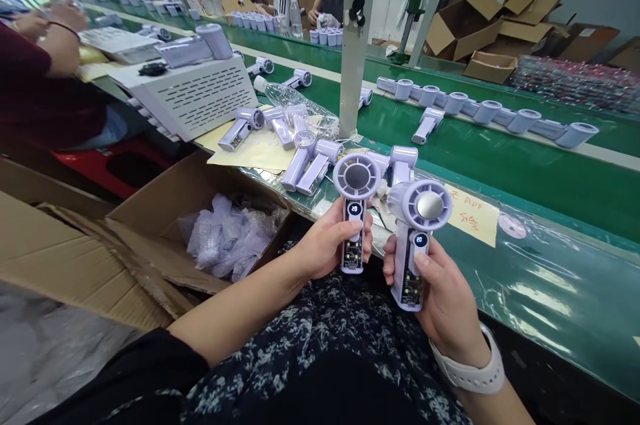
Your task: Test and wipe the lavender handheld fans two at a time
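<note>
My left hand [333,238] is wrapped round the handle of a lilac handheld fan [357,178], held upright with its thumb on the front. In my right hand [445,291] is a second handheld fan [425,205], tilted slightly, my thumb pressing near its display. Both displays light up with "20", and circuit boards show in the open handle fronts. Just beyond the fans, several more lilac handheld fans [315,168] lie in a loose group on the bench, some on yellow paper [250,157].
A cardboard box [160,205] with bubble-wrapped pieces stands at my left. Behind it sits a white vented metal case [200,98]. A green conveyor [500,151] carries a row of fans [485,111]. A metal post [354,45] rises at the bench edge. Co-workers sit along the line.
</note>
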A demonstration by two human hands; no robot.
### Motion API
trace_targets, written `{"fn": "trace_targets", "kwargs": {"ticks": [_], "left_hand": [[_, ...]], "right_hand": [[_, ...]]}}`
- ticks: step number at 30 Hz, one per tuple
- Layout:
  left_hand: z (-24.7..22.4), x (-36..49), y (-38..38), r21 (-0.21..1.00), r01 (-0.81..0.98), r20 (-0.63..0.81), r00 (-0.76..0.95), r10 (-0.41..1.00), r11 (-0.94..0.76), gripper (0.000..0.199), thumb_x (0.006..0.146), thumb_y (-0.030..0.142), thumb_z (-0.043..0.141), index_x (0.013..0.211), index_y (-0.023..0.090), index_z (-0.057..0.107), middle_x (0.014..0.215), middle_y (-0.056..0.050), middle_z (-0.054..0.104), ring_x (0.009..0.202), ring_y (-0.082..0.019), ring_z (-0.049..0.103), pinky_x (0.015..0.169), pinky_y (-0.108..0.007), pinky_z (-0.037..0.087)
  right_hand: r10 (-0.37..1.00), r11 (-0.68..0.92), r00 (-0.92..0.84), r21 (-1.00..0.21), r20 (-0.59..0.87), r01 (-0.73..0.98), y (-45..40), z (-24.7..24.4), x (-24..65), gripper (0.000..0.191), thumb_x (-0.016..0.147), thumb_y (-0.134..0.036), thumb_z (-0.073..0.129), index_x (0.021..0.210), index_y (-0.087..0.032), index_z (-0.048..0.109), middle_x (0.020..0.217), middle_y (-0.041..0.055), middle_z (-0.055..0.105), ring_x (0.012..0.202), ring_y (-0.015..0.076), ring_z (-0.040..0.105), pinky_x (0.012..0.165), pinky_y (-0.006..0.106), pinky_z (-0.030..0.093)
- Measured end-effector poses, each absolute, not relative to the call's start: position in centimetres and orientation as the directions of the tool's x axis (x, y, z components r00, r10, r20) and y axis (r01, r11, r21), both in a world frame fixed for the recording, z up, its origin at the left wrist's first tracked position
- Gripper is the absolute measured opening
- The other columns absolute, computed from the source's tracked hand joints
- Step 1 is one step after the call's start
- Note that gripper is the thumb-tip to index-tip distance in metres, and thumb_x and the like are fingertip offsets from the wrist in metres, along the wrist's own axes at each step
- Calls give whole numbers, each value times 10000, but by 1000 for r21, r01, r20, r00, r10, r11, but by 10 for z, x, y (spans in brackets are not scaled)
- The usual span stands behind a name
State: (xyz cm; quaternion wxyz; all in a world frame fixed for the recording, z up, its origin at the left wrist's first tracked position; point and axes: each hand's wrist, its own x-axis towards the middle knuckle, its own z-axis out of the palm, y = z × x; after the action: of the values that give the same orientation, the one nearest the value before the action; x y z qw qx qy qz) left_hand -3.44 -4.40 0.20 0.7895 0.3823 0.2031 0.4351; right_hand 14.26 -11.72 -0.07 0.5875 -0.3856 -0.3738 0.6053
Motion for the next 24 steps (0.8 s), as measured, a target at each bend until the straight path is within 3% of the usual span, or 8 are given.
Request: {"fn": "trace_targets", "kwargs": {"ticks": [4,10,17,24], "left_hand": [[3,-38,-48,778,-509,-8,579,815,369,422,805,373,804,1088,204,539,870,22,592,643,-120,620,570,-273,560],[5,-40,-50,892,-394,50,576,816,223,439,857,454,785,1065,211,485,823,15,634,628,-122,625,584,-260,530],[6,-37,-48,863,-416,43,627,778,287,407,863,460,778,1002,199,498,831,6,612,667,-122,615,623,-273,541],[11,-37,-48,856,-413,-2,598,802,311,415,824,401,798,1025,207,492,894,3,587,653,-131,619,563,-274,510]], "right_hand": [[999,-35,-13,-916,-32,-400,-118,-3,142,240,958,-416,696,1102,-226,713,981,50,705,755,161,654,648,274,593],[1000,-26,-6,-922,-26,-386,-118,-4,141,241,961,-412,704,1128,-239,713,976,36,709,761,147,656,656,246,584],[994,-99,-14,-877,-105,-469,-114,-5,145,301,951,-462,678,1118,-214,715,1025,63,711,818,180,667,718,287,602],[994,-103,-17,-892,-106,-441,-117,-3,146,258,967,-426,674,1122,-222,704,954,51,697,759,168,651,660,274,585]]}}
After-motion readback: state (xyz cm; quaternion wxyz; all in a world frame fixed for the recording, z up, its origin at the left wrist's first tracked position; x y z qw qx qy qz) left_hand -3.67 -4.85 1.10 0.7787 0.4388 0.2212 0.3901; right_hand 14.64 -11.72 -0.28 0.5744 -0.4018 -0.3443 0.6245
